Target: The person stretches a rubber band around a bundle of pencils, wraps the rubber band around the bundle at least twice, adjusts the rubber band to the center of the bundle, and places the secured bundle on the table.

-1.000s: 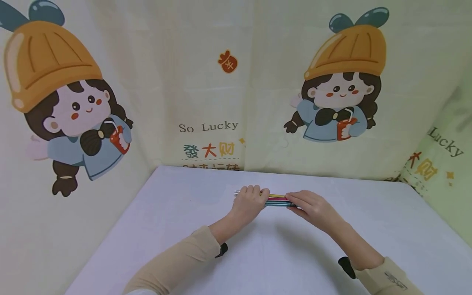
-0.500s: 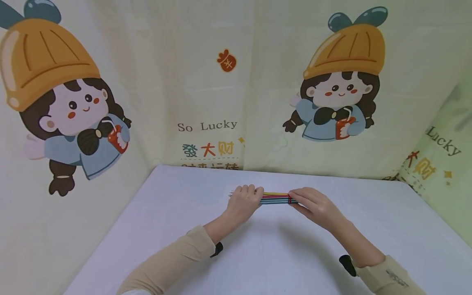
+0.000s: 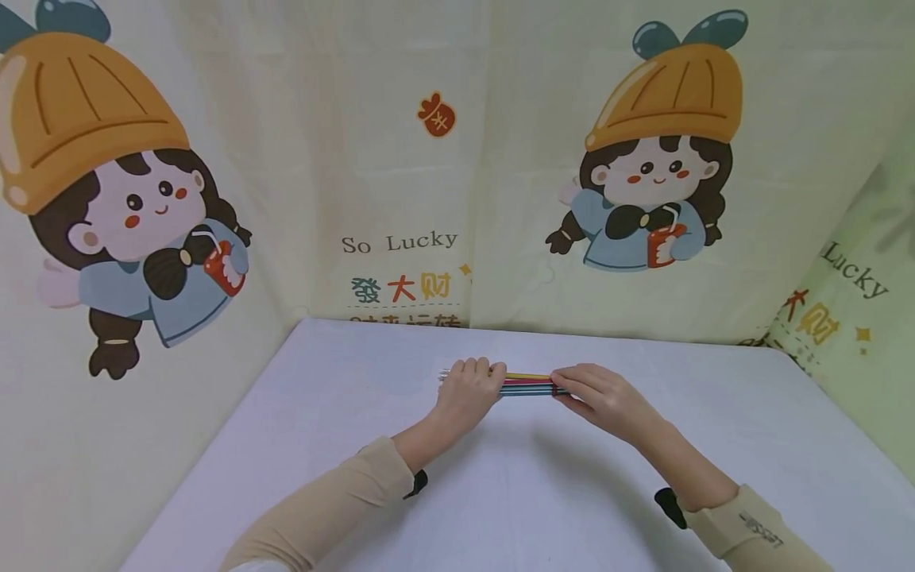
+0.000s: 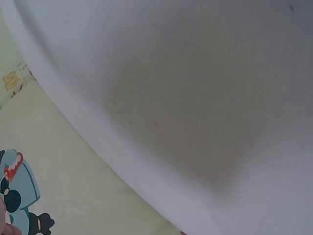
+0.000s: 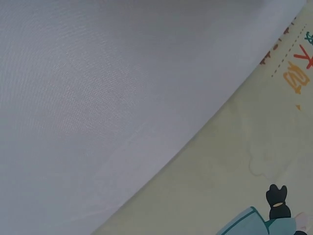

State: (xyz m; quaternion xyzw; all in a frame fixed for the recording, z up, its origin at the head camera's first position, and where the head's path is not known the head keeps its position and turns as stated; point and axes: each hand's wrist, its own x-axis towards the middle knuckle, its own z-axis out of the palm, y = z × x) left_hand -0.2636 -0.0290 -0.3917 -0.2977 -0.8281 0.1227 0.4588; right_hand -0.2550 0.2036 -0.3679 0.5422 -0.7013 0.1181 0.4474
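1. The whole job: a person holds a bundle of thin sticks (image 3: pixel 527 388) up over the table, in front of them. The step in hand looks like holding the bundle together while working at its right end. The next move, I think, needs a firm left hold and small, careful fingertip work on the right.
2. The wall cloth (image 3: pixel 400 183) is pale cream, soft and a bit wavy, with big cartoon prints.
3. The table (image 3: pixel 515 508) has a smooth white top. Soft, blurry shadows lie on it under the arms.
4. The sleeves (image 3: pixel 322 504) are tan cloth with some creases.
5. The left hand (image 3: pixel 466 395) wraps its fingers round the bundle. The right hand (image 3: pixel 604 401) pinches the right end, fingers on top and thumb below.
6. The sticks are long, straight and slim: yellow, pink and blue-green. They lie flat, side by side. Their pale tips (image 3: pixel 443 375) poke out past the left hand.
7. A tiny dark red band (image 3: pixel 554 390) seems to go round the sticks, beside the right fingertips. I cannot tell what it is made of.
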